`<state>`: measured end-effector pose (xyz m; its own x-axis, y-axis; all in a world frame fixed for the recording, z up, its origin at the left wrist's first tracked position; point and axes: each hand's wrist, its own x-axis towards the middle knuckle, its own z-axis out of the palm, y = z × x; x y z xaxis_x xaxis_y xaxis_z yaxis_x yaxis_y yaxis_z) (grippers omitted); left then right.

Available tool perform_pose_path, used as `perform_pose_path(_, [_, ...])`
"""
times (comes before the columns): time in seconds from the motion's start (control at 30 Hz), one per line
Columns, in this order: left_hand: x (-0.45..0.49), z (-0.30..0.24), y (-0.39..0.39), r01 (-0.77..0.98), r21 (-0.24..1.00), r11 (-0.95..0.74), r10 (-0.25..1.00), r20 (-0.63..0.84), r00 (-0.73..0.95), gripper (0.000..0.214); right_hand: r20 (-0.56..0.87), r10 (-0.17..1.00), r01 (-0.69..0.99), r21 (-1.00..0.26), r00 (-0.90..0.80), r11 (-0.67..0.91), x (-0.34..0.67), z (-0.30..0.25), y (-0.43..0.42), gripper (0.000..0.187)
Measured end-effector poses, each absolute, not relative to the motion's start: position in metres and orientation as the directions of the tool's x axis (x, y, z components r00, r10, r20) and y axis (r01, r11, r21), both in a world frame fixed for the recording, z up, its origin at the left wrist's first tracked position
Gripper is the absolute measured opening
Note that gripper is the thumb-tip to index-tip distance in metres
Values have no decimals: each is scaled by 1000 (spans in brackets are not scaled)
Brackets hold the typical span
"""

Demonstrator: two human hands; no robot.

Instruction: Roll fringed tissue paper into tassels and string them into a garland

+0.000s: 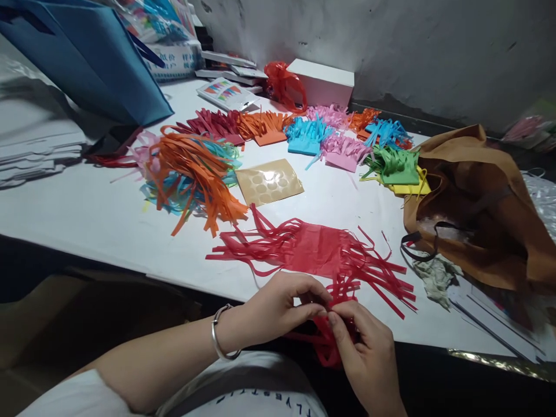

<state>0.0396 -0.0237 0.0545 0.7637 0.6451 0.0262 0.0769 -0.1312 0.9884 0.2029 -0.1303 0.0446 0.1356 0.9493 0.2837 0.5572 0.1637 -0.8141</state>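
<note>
My left hand [282, 304] and my right hand [367, 350] meet at the table's near edge, fingertips pinched together on a bunch of red paper strips [332, 336]. The bunch hangs below the edge between both hands. Just beyond them a red fringed paper sheet [315, 249] lies flat on the white table [87, 214], strips spreading to both sides. A silver bangle sits on my left wrist.
A pile of orange and blue paper strips [191, 174] lies left of centre, beside a tan sticker sheet [269, 181]. Several coloured fringed sheets [343, 139] line the back. A brown bag [478, 202] slumps at right, a blue bag [87, 52] at back left, a white box [324, 81] by the wall.
</note>
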Motion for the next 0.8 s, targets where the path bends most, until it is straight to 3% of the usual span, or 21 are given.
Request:
perform_pose_path(0.17, [37, 52, -21, 140, 990, 20, 616, -122, 779, 14, 264, 958, 549, -820, 112, 162, 204, 41, -131, 16])
perform_pose_path(0.4, [29, 61, -18, 204, 912, -356, 580, 45, 814, 8, 379, 925, 659, -691, -19, 297, 204, 41, -125, 11])
perform_pose_path(0.5, [22, 64, -20, 226, 897, -379, 609, 58, 791, 8, 433, 898, 685, -630, -80, 365, 201, 37, -122, 12])
perform_pose_path(0.67, [4, 59, -23, 211, 910, -357, 671, 93, 735, 6, 472, 881, 682, -640, -15, 354, 193, 21, -123, 10])
perform_pose_path(0.8, [-31, 69, 13, 88, 977, -197, 767, 98, 634, 18, 506, 851, 778, -588, 139, 222, 192, 17, -121, 38])
